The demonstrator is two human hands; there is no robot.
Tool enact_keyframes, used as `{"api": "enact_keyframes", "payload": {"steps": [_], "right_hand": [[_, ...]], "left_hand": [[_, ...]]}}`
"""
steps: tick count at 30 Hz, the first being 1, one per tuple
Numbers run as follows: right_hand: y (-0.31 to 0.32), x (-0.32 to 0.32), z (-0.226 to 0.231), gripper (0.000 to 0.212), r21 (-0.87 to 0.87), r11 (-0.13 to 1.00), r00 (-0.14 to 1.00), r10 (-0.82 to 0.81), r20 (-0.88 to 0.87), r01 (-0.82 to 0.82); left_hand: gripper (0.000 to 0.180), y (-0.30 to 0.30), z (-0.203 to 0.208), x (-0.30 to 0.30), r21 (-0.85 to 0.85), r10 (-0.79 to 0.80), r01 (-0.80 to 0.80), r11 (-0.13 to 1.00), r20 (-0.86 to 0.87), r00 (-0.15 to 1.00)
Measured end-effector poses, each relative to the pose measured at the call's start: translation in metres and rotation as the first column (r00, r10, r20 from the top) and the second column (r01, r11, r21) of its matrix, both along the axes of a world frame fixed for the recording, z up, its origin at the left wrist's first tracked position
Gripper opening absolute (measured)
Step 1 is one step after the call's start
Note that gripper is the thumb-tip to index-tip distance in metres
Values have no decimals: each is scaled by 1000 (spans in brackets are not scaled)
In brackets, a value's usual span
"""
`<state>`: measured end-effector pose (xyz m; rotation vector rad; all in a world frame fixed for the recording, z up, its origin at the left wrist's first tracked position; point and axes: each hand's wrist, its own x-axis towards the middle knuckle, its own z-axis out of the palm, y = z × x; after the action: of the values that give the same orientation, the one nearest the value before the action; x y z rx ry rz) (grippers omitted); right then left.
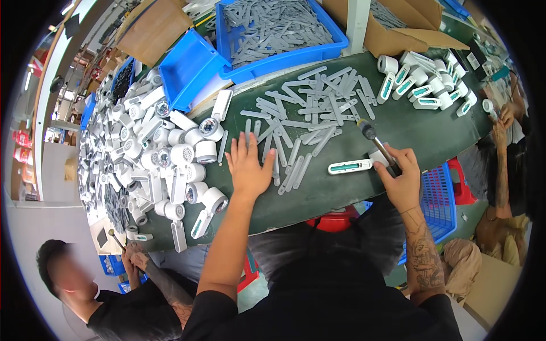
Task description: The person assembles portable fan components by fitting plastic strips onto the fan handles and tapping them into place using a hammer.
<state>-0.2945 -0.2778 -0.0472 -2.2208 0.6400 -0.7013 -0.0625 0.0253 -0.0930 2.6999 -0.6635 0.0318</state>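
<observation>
My left hand (pixel 251 170) lies with its fingers spread on the green tabletop, its fingertips at the near edge of scattered grey plastic strips (pixel 334 109). In my right hand (pixel 405 181) is a small hammer (pixel 369 132) with a dark, tan-tipped head and a metal shaft, pointing away from me. Beside that hand's fingers, a white handheld device (pixel 348 166) rests on the table, its long slot showing green inside. The hand partly hides the device's round head, so I cannot tell whether the fingers grip it too.
Many white devices (pixel 182 154) are heaped at the left, and several with green slots (pixel 427 91) stand at the right. Behind the strips is a blue tray (pixel 284 61) of more strips. Co-workers sit on both sides; a blue basket (pixel 441 199) stands below the table edge.
</observation>
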Motion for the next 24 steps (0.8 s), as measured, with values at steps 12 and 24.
{"api": "enact_keyframes", "payload": {"steps": [12,24], "right_hand": [[3,1,0,47,19,1000,1000,20,-9,-20],[-1,-2,-7,48,24,1000,1000,-1,-13,1]], "left_hand": [[13,21,16,48,-249,-60,98,963,156,986],[28,38,61,61,-533,83,-374,759,-491,867]]}}
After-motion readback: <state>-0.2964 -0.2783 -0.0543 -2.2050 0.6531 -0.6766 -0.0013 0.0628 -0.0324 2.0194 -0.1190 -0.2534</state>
